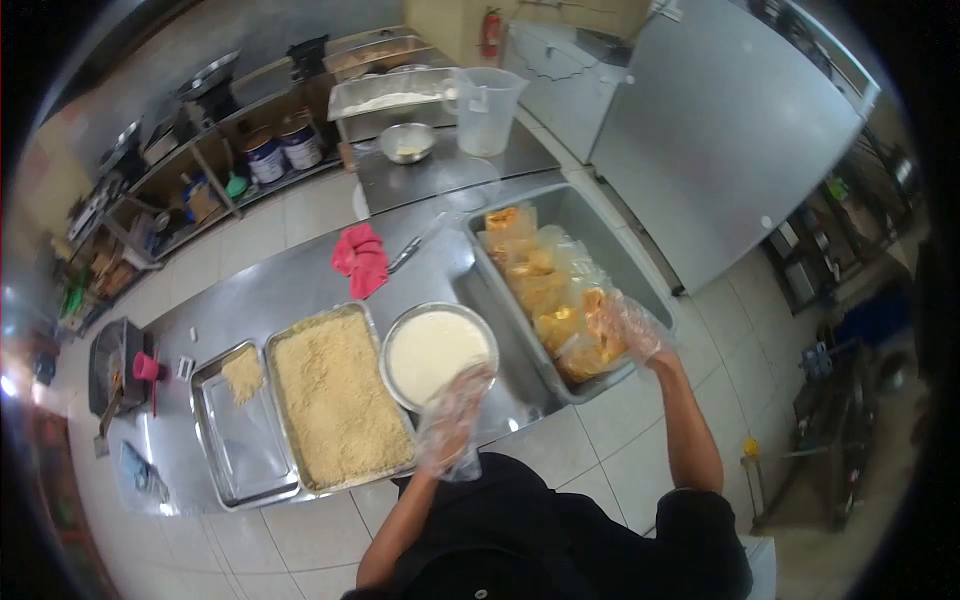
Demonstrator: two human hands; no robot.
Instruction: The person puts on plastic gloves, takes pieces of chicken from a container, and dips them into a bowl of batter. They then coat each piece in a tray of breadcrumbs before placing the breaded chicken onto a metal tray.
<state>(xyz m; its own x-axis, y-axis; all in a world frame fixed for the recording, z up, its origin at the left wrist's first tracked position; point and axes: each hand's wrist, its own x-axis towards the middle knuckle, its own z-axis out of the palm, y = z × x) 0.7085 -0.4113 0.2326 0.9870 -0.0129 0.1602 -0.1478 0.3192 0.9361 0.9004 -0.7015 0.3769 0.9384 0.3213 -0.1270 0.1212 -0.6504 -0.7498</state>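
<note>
- Bags of yellow-orange food: piled in steel bin sunk at right end of counter; contents blurred behind plastic, can't ID the food.
- R hand: in loose clear glove, lying on the near bags. Glove & bag plastic merge, so can't tell if its grip is closed on a bag or just resting.
- R arm: reaches fwd & out over bin's near corner, elbow bent, bare forearm.
- L hand: gloved too, fingers stretched out at near rim of bowl of white batter; grip looks wide, holding nothing. Touching rim or just short? Too blurry.
- L forearm: comes up from dark sleeve, partly cut off by torso.
- Breadcrumbs: fill tray just left of bowl.
- Red cloth: crumpled, farther back.
</note>
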